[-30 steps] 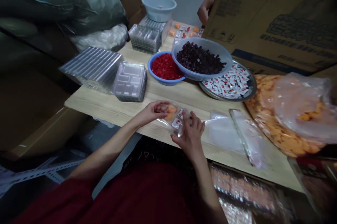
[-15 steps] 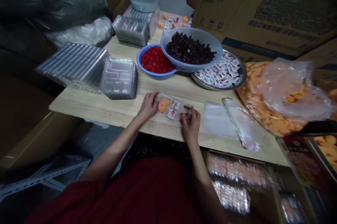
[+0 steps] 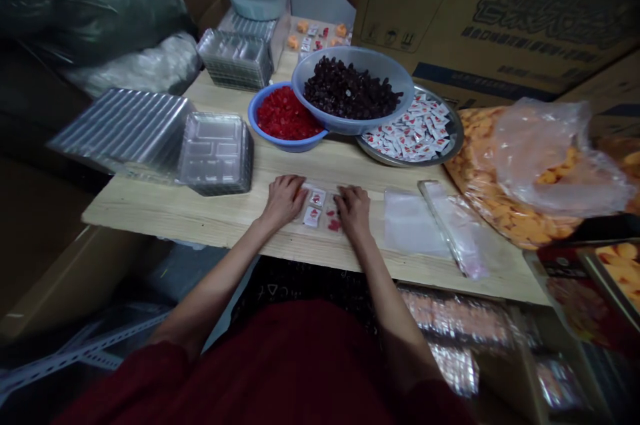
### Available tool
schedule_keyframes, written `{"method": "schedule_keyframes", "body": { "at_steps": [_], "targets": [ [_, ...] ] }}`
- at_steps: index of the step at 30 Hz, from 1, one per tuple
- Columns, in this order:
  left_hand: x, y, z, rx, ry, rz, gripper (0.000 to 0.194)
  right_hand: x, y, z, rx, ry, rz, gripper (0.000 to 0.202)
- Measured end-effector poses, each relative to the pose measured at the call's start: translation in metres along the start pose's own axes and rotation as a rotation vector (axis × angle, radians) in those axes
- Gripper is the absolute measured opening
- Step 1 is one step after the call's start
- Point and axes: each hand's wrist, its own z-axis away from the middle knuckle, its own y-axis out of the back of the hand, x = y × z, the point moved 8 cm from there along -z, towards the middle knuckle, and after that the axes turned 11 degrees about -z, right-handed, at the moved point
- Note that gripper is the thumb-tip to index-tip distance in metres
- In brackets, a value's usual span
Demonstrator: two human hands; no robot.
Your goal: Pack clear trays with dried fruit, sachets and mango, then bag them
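A small clear plastic tray (image 3: pixel 323 220) lies flat near the table's front edge. Two white printed sachets (image 3: pixel 315 206) sit in its middle section, with red pieces (image 3: pixel 334 220) to their right. My left hand (image 3: pixel 286 201) covers the tray's left end, its fingers bent over that edge, hiding what lies there. Over the right end is my right hand (image 3: pixel 354 210), palm down with curled fingers gripping the edge; the dark pieces there are hidden beneath it.
Behind the tray stand a blue bowl (image 3: pixel 257 124) of red pieces, a bowl (image 3: pixel 403 105) of dark pieces and a metal basin (image 3: pixel 456 145) of sachets. Stacked clear trays (image 3: pixel 215 152) are leftward. Rightward lie plastic bags (image 3: pixel 413 222) and a big bag of orange pieces (image 3: pixel 520 212).
My left hand has slid over the tray's left end, covering the orange pieces. My right hand has turned palm down on the right end. The view has shifted slightly.
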Motion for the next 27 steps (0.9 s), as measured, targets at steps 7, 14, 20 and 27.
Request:
{"method": "schedule_keyframes", "body": {
  "at_steps": [7,14,20,27],
  "targets": [
    [-0.008,0.030,0.068,0.058,0.068,0.159,0.038,-0.044,-0.013,0.074,-0.047,0.117,0.164,0.046],
    [-0.024,0.044,0.110,-0.058,0.297,0.104,0.033,-0.045,-0.015,0.093,-0.040,0.149,-0.191,0.057],
    [-0.022,0.024,0.103,-0.190,0.450,0.661,0.033,-0.034,0.004,0.091,0.041,0.139,-0.308,0.050],
    [0.023,-0.001,0.122,-0.606,0.789,1.499,0.054,-0.024,0.025,0.102,0.056,0.103,-0.373,0.043]
  ]
}}
